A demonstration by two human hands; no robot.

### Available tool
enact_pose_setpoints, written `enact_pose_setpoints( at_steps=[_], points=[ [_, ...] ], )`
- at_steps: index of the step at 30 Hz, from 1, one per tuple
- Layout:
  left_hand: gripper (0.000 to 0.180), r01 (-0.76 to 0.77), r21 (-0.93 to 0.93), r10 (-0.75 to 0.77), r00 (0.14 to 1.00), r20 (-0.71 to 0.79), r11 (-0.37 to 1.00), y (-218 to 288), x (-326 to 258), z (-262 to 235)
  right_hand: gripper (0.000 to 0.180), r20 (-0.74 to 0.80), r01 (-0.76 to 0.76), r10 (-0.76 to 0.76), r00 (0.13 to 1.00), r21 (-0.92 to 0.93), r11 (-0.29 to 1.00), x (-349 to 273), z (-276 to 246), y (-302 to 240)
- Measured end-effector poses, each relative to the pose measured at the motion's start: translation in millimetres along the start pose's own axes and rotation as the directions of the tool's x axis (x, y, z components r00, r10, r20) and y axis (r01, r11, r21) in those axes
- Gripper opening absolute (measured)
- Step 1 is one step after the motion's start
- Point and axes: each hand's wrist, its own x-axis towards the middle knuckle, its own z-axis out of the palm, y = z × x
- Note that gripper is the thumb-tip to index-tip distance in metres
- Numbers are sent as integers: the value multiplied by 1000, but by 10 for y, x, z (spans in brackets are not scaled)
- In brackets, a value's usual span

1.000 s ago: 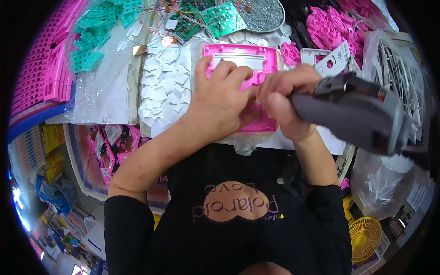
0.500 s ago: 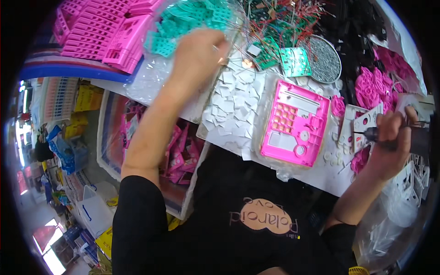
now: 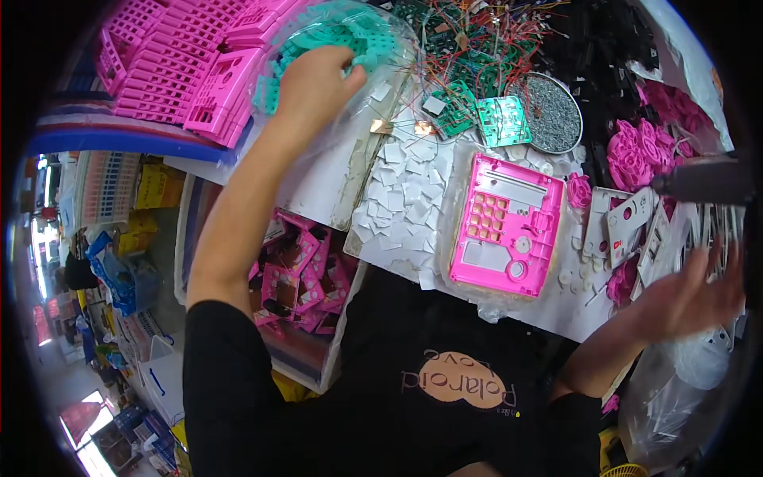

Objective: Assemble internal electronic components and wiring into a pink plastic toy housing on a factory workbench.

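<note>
My left hand [image 3: 318,86] is over the clear bag of teal perforated keypads [image 3: 338,36], fingers curled, with a teal keypad at its fingertips. My right hand [image 3: 699,298], smeared by motion, has its fingers apart and nothing in it. Above it, apart from the hand, is a dark power screwdriver [image 3: 707,181] at the right edge. Between my hands a pink plastic housing [image 3: 509,226] lies inner side up on a wrapped pad, with a grid of square key holes and a round opening.
White square pieces [image 3: 401,191] are spread left of the housing. Behind it are green circuit boards [image 3: 503,121] with tangled wires and a round dish of screws [image 3: 554,111]. Stacked pink housings [image 3: 171,63] stand far left, pink scalloped parts [image 3: 640,151] right. A bin of pink parts [image 3: 298,274] sits below.
My right hand has let go of the power screwdriver and moved down toward me; the screwdriver now sits higher. My left hand has shifted slightly left over the teal keypads.
</note>
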Motion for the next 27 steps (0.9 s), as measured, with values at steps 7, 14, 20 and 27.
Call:
enact_pose_setpoints(
  at_steps=[7, 14, 20, 27],
  points=[
    [16, 511, -856, -168, 853, 495, 73, 1498, -1242, -181, 67, 824, -910, 386, 415, 366, 196, -660, 812, -701],
    [27, 437, -777, -201, 899, 388, 454, 1253, -1541, -98, 20, 918, -544, 96, 386, 143, 827, -356, 644, -247],
    [23, 319, -614, -215, 947, 239, 722, 864, -846, 87, 25, 967, -263, -151, 204, 202, 943, -457, 1101, -71],
    [23, 346, -632, -208, 936, 285, 693, 930, -621, 163, 31, 991, -92, -121, 55, 125, 988, -364, 1288, -141]
  ],
)
